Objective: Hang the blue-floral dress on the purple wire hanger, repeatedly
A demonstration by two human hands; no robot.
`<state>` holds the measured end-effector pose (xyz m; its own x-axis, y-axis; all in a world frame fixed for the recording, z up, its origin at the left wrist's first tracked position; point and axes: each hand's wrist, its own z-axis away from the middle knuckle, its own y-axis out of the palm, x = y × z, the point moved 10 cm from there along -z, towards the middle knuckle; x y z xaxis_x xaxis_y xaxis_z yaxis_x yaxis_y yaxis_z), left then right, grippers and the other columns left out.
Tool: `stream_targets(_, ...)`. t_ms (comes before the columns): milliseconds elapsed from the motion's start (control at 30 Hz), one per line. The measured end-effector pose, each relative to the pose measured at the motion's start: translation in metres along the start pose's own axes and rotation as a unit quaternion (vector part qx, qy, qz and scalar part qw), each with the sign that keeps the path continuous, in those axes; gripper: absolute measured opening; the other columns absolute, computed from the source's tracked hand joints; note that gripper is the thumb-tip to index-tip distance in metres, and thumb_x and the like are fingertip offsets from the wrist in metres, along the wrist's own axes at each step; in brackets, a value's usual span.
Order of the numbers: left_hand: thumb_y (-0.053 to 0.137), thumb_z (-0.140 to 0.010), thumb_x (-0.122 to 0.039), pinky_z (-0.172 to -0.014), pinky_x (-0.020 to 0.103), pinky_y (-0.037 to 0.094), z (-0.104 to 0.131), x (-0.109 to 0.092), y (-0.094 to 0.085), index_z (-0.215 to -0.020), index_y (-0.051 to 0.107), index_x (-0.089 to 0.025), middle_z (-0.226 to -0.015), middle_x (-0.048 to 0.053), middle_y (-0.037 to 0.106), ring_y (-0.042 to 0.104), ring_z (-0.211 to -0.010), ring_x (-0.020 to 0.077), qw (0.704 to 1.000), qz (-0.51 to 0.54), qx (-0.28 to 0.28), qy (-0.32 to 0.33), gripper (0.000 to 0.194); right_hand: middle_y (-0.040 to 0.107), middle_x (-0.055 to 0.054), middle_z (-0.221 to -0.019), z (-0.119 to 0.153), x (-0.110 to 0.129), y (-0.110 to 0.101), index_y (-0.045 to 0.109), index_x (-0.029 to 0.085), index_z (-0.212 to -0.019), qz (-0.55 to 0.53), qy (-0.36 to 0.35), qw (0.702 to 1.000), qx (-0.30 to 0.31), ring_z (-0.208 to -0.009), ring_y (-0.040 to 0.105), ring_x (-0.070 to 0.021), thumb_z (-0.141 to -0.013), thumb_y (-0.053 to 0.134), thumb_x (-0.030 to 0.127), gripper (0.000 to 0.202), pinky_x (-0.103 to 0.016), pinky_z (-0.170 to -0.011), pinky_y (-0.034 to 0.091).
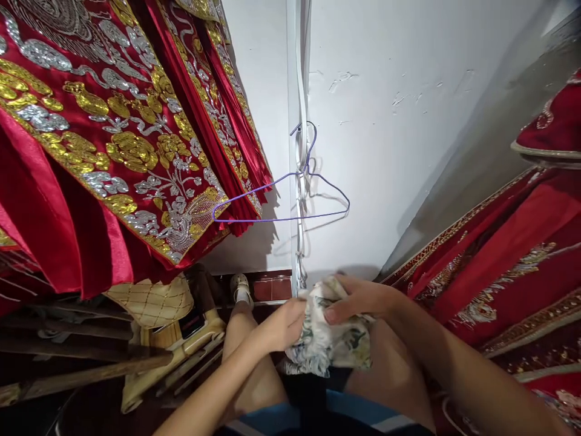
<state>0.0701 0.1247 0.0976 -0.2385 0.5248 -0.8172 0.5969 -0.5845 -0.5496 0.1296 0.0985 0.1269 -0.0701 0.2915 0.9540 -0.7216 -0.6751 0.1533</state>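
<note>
Bunched up above my lap is a pale floral cloth (338, 339) with a gathered, ruffled edge; whether it is a garment I cannot make out. My left hand (285, 324) grips its left side, the fingers partly hidden by the folds. On the upper right, my right hand (356, 301) pinches it with the thumb lying across the front. Beyond both hands, a purple wire hanger (281, 219) hangs bare from a white strap (300, 79) in front of the wall, touching neither hand.
Red embroidered garments (131, 151) with gold and silver hang at left. More red decorated cloth (512, 254) hangs at right. A wooden chair (200, 342) with a cream cushion (152, 303) and a dark phone-like object (193, 325) stands lower left. The white wall (363, 121) is ahead.
</note>
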Motion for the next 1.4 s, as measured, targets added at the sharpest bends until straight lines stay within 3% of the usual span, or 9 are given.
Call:
stream_targets(100, 0.037, -0.098, -0.062, -0.056, 0.030, 0.033, 0.020, 0.041, -0.001, -0.060, 0.050, -0.019, -0.056, 0.002, 0.049, 0.043, -0.054, 0.0151, 0.986, -0.134, 0.054, -0.079, 0.059, 0.061, 0.001, -0.068, 0.017, 0.011, -0.035, 0.065, 0.016, -0.074, 0.207, 0.022, 0.975, -0.078, -0.061, 0.053, -0.0123, -0.072, 0.075, 0.035, 0.022, -0.024, -0.058, 0.042)
stream_targets(200, 0.046, -0.095, -0.060, -0.056, 0.029, 0.028, 0.040, 0.066, -0.044, -0.066, 0.055, -0.018, -0.060, 0.002, 0.055, 0.048, -0.055, 0.0162, 0.951, -0.260, 0.068, -0.151, 0.052, 0.065, -0.002, -0.071, 0.028, 0.038, -0.070, 0.070, 0.017, -0.074, 0.390, -0.040, 0.900, -0.189, -0.065, 0.055, -0.0153, -0.078, 0.062, 0.024, 0.011, -0.025, -0.058, 0.039)
stream_targets(433, 0.036, -0.100, -0.055, -0.097, 0.047, 0.043, 0.049, 0.037, -0.142, -0.099, 0.075, -0.019, -0.106, 0.016, 0.073, 0.063, -0.110, 0.0352, 0.881, -0.429, -0.029, -0.195, 0.053, 0.068, -0.009, -0.127, 0.037, 0.086, -0.157, 0.054, 0.025, -0.146, 0.327, -0.214, 0.782, -0.485, -0.082, 0.065, -0.0229, -0.074, 0.054, 0.018, 0.072, -0.035, -0.075, 0.050)
stream_targets(533, 0.039, -0.097, -0.060, -0.096, 0.054, 0.048, 0.050, 0.034, -0.166, -0.132, 0.064, -0.018, -0.121, 0.020, 0.070, 0.049, -0.132, 0.0408, 0.840, -0.465, -0.069, -0.270, 0.060, 0.067, -0.008, -0.129, 0.006, 0.093, -0.178, 0.064, 0.023, -0.133, 0.312, -0.241, 0.782, -0.483, -0.103, 0.063, -0.0260, -0.076, 0.053, 0.025, 0.058, -0.036, -0.088, 0.048)
stream_targets(667, 0.040, -0.096, -0.060, -0.098, 0.058, 0.048, 0.047, 0.028, -0.175, -0.145, 0.053, -0.018, -0.142, 0.017, 0.061, 0.044, -0.137, 0.0424, 0.830, -0.464, -0.101, -0.292, 0.065, 0.066, -0.004, -0.072, -0.019, 0.083, -0.200, 0.068, 0.018, -0.071, 0.297, -0.207, 0.800, -0.479, -0.070, 0.057, -0.0202, -0.075, 0.049, 0.032, 0.024, -0.030, -0.064, 0.042)
stream_targets(933, 0.054, -0.090, -0.057, -0.109, 0.055, 0.045, 0.035, -0.020, -0.168, -0.114, 0.066, -0.017, -0.152, 0.012, 0.051, 0.043, -0.140, 0.0406, 0.844, -0.471, -0.182, -0.182, 0.048, 0.038, 0.004, -0.053, 0.069, 0.080, -0.201, 0.051, 0.020, -0.053, 0.306, -0.227, 0.728, -0.571, -0.056, 0.034, -0.0123, -0.069, 0.061, 0.031, 0.022, -0.027, -0.052, 0.023)
stream_targets(1167, 0.052, -0.090, -0.032, -0.118, 0.063, 0.028, -0.012, -0.090, -0.184, -0.079, 0.062, -0.020, -0.146, 0.008, 0.059, 0.036, -0.145, 0.0388, 0.857, -0.427, -0.286, -0.027, 0.019, 0.036, 0.004, -0.052, 0.089, 0.085, -0.177, 0.050, 0.019, -0.052, 0.260, -0.248, 0.741, -0.567, -0.054, 0.034, -0.0109, -0.066, 0.060, 0.034, 0.023, -0.026, -0.051, 0.022)
stream_targets(1267, 0.055, -0.089, -0.036, -0.098, 0.047, 0.049, -0.037, -0.089, -0.192, -0.078, 0.066, -0.018, -0.108, 0.008, 0.075, 0.064, -0.110, 0.0312, 0.908, -0.307, -0.284, 0.002, 0.023, 0.039, 0.004, -0.053, 0.086, 0.081, -0.167, 0.050, 0.019, -0.052, 0.252, -0.251, 0.754, -0.553, -0.055, 0.037, -0.0114, -0.065, 0.057, 0.031, 0.019, -0.025, -0.052, 0.027)
stream_targets(1400, 0.067, -0.082, -0.044, -0.057, 0.024, 0.047, -0.051, -0.050, -0.213, -0.073, 0.066, -0.015, -0.066, 0.002, 0.064, 0.060, -0.063, 0.0161, 0.947, -0.033, -0.318, 0.015, 0.030, 0.054, 0.003, -0.060, 0.094, 0.080, -0.166, 0.064, 0.018, -0.076, 0.239, -0.259, 0.751, -0.559, -0.057, 0.046, -0.0135, -0.065, 0.061, 0.025, 0.013, -0.025, -0.053, 0.034)
